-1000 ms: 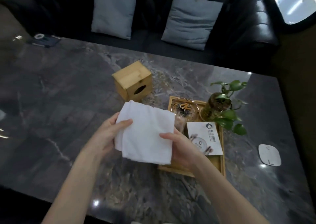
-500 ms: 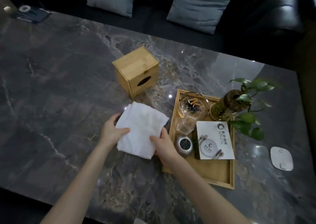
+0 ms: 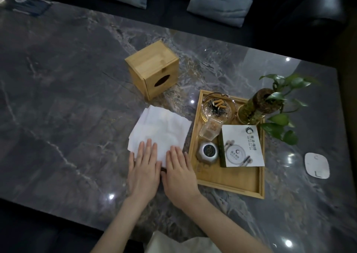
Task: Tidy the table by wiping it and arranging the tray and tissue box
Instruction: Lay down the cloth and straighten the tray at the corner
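A white cloth (image 3: 162,129) lies spread flat on the dark marble table (image 3: 67,98), just left of the wooden tray (image 3: 228,189). My left hand (image 3: 144,167) and my right hand (image 3: 179,173) rest side by side, palms down, on the cloth's near edge with fingers straight, pressing rather than gripping. The bamboo tissue box (image 3: 152,67) stands beyond the cloth, turned at an angle, its oval opening facing the near right. The tray holds a glass ashtray (image 3: 218,106) with cigarette butts, a small glass (image 3: 209,129), a round tin (image 3: 208,152) and a white booklet (image 3: 241,146).
A potted green plant (image 3: 255,106) stands at the tray's far right corner. A white flat device (image 3: 316,165) lies on the table to the right. A dark booklet (image 3: 29,3) sits at the far left corner. A black sofa with two grey cushions (image 3: 222,0) runs behind the table.
Both hands lowered the cloth from the air onto the table and let go of its edges; they now lie flat on it. The view tilted down and closer.
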Available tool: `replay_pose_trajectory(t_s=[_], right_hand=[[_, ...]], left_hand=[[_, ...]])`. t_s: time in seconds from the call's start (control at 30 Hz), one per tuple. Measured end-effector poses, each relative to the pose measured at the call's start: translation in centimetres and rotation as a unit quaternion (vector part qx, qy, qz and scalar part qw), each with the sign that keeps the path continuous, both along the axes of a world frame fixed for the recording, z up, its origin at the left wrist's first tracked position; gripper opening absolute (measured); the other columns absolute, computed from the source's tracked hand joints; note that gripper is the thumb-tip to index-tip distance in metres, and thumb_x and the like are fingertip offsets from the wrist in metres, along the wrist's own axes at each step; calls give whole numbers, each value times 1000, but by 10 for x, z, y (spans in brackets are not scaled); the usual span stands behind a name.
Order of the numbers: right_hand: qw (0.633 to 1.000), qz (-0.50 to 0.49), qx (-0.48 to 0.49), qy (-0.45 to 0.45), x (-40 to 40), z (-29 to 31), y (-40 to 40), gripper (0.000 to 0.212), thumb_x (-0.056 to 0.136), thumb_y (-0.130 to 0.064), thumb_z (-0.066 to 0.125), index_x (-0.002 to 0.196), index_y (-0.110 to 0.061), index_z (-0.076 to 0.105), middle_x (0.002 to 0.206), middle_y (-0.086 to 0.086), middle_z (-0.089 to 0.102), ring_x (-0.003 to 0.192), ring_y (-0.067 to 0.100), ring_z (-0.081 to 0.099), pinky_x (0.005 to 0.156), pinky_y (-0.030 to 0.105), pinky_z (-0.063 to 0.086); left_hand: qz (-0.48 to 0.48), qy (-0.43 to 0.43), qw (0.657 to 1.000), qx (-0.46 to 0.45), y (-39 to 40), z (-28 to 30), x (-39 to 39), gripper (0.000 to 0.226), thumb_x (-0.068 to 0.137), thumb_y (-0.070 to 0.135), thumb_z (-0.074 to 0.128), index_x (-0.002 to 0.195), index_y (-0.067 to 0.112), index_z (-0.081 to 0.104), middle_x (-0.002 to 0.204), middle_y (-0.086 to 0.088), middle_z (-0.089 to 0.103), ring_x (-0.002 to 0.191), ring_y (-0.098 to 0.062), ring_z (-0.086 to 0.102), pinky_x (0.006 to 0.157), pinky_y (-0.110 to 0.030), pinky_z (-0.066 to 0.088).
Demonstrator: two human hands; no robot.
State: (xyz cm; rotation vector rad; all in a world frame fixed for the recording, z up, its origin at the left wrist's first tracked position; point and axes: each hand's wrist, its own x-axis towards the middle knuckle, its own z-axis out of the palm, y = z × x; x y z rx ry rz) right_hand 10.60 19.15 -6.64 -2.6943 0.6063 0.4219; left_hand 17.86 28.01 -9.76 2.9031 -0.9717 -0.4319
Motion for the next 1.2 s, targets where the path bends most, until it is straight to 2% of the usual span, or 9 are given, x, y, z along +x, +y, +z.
replay_pose_trajectory(t_s=[0.1,0.2,0.3,0.37,0.47,0.57,0.77,1.0,1.2], right_hand=[[997,58,-39,44,-6,-2,-5,57,93,-35,22,136,-2,39,145,16,40,138,28,31,112,42,14],[995,96,23,-10,-8,11,-17,53,99,-30,24,145,-4,17,156,15,15,145,28,9,115,35,-4],[987,43,113,-109,-20,40,-37,39,98,-24,34,132,-8,44,140,11,46,132,24,37,112,30,25],[974,-6,156,-162,-40,52,-54,31,96,-24,39,122,-14,55,123,5,60,115,19,51,98,32,42],[940,-126,191,-253,-86,58,-77,26,93,-28,43,106,-18,63,99,-2,68,92,10,61,79,23,49],[884,-306,117,-333,-131,38,-91,21,91,-20,49,105,-11,62,95,1,66,83,15,61,71,21,46],[866,-463,72,-173,-166,0,-102,44,93,-27,48,132,-9,39,121,10,50,104,25,54,85,38,48],[889,-442,67,-97,-161,-1,-102,26,97,-25,37,106,-4,49,112,15,51,90,31,57,73,38,45],[925,-376,43,-32,-157,6,-113,15,95,-10,36,103,-1,44,115,20,51,99,35,58,77,40,47]], left_hand=[[14,21,999,31,-2,1,-2,63,95,39,-4,142,11,27,149,-8,35,138,-23,30,112,-46,22],[27,46,999,7,-11,14,-2,56,94,38,7,146,16,16,157,-2,13,145,-18,8,115,-46,3],[73,75,991,-81,-24,40,-5,42,96,27,32,131,11,47,145,-7,43,133,-23,38,108,-38,28],[93,88,980,-153,-34,57,-13,29,94,24,40,107,11,63,110,-8,66,99,-27,61,75,-35,45],[73,108,971,-201,-49,65,-32,26,93,25,43,87,9,63,84,-7,66,74,-20,57,61,-29,34],[74,101,968,-216,-62,59,-50,25,93,26,44,99,6,59,96,-11,62,85,-25,57,67,-29,37],[98,87,981,-144,-74,38,-70,34,93,31,43,111,2,47,107,-17,52,94,-34,56,65,-35,38],[83,64,990,-94,-74,30,-76,29,93,22,44,106,-4,48,106,-26,54,92,-43,57,67,-47,45],[66,61,994,-68,-77,32,-70,26,95,19,37,104,-3,47,108,-25,57,94,-42,57,67,-43,42]])
